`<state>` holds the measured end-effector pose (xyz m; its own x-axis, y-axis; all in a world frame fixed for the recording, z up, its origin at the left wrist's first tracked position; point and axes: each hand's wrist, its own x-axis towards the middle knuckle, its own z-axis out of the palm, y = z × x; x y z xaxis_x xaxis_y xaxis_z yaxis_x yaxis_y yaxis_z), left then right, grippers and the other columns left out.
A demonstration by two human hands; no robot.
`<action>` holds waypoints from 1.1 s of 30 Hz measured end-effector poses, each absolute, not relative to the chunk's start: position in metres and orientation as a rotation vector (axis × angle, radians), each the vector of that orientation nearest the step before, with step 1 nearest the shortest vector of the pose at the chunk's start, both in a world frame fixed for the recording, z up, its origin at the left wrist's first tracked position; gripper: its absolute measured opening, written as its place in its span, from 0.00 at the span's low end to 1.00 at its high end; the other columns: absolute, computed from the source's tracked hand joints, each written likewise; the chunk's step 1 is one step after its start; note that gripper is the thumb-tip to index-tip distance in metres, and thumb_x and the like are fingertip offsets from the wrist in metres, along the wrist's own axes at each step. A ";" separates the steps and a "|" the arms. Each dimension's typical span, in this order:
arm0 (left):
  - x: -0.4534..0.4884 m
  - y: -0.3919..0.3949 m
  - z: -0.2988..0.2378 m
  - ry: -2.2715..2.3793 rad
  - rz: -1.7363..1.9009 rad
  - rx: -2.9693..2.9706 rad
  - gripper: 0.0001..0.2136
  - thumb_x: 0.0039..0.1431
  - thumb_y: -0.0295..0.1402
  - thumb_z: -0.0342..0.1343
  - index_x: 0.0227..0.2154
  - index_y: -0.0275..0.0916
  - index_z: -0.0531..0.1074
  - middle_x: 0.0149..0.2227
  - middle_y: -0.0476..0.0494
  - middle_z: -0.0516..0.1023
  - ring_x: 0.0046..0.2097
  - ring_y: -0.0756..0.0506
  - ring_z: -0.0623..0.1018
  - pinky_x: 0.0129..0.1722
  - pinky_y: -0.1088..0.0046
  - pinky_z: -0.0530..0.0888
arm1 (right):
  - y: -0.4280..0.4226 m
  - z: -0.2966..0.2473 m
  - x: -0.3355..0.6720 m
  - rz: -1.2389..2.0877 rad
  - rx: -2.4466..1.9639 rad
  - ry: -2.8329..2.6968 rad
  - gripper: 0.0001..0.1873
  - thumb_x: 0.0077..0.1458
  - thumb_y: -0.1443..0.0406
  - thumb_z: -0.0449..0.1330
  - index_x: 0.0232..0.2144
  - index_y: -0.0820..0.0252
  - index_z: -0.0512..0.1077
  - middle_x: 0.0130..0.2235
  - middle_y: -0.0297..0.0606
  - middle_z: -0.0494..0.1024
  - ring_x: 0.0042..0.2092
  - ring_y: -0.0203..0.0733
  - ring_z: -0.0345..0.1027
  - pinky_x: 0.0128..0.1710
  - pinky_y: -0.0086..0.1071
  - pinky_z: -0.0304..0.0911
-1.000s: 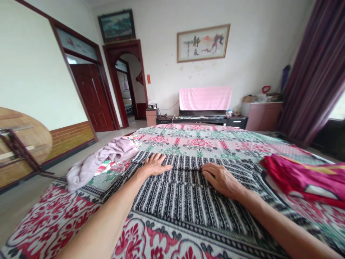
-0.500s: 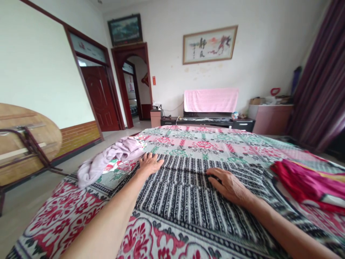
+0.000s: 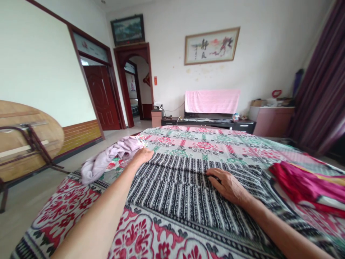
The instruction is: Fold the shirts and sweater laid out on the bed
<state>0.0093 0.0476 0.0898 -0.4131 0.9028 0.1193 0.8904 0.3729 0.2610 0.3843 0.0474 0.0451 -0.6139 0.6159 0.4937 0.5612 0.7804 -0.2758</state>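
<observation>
Room: white walls, dark red doors at far left, a purple curtain [image 3: 320, 82] at right.
Bed: the bed [image 3: 81, 212] has a flowered cover in red, green and white and fills the near part of the view.
Striped cloth: the black and white striped cloth [image 3: 175, 194] lies flat on the middle of the bed, with a fold line across its far part.
Left grip: my left grip [image 3: 142, 155] is at the far left corner of the striped cloth, fingers curled under; I cannot tell if it pinches the cloth.
Right grip: my right grip [image 3: 229, 185] lies flat on the striped cloth at the fold, fingers spread.
Neighbours: a lilac garment [image 3: 107, 160] lies just left of my left grip; a red and pink cloth [image 3: 304, 183] lies at right, apart from my right grip.
</observation>
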 end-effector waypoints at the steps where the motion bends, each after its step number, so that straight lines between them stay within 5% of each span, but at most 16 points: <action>1: 0.002 0.043 0.093 2.595 0.420 1.636 0.20 0.55 0.43 0.46 0.36 0.36 0.78 0.43 0.36 0.80 0.47 0.40 0.77 0.43 0.73 0.70 | 0.048 0.045 0.384 0.120 -0.872 -2.389 0.13 0.61 0.62 0.49 0.40 0.58 0.71 0.44 0.41 0.77 0.44 0.44 0.72 0.49 0.38 0.65; 6: -0.021 0.013 0.092 2.696 0.313 1.406 0.22 0.52 0.46 0.49 0.40 0.35 0.77 0.44 0.32 0.80 0.47 0.36 0.78 0.39 0.69 0.72 | 0.047 0.044 0.384 0.113 -0.856 -2.380 0.13 0.60 0.62 0.49 0.39 0.58 0.72 0.43 0.41 0.78 0.44 0.44 0.72 0.48 0.38 0.65; 11: -0.011 -0.004 0.080 2.759 0.317 1.322 0.29 0.56 0.50 0.42 0.47 0.33 0.74 0.52 0.29 0.74 0.52 0.34 0.74 0.45 0.64 0.71 | 0.047 0.045 0.385 0.109 -0.844 -2.372 0.13 0.59 0.63 0.49 0.39 0.57 0.72 0.42 0.40 0.78 0.43 0.43 0.72 0.48 0.37 0.66; 19: 0.006 -0.002 0.073 2.847 0.426 1.222 0.33 0.58 0.55 0.35 0.45 0.36 0.76 0.48 0.28 0.76 0.51 0.34 0.75 0.45 0.61 0.71 | 0.051 0.041 0.386 0.120 -0.827 -2.357 0.13 0.59 0.62 0.50 0.39 0.57 0.73 0.42 0.40 0.78 0.43 0.44 0.72 0.48 0.38 0.66; 28: -0.001 0.005 0.075 2.855 0.360 1.222 0.24 0.54 0.51 0.49 0.48 0.43 0.74 0.46 0.36 0.79 0.48 0.36 0.77 0.41 0.62 0.72 | 0.051 0.040 0.386 0.127 -0.843 -2.359 0.13 0.58 0.63 0.50 0.39 0.57 0.73 0.41 0.40 0.78 0.42 0.43 0.72 0.47 0.38 0.66; 33: 0.007 0.005 0.076 2.859 0.382 1.294 0.22 0.56 0.46 0.48 0.49 0.43 0.74 0.44 0.35 0.80 0.47 0.36 0.77 0.41 0.62 0.72 | 0.050 0.042 0.385 0.140 -0.841 -2.351 0.13 0.57 0.63 0.50 0.39 0.57 0.73 0.41 0.40 0.78 0.42 0.44 0.72 0.47 0.37 0.66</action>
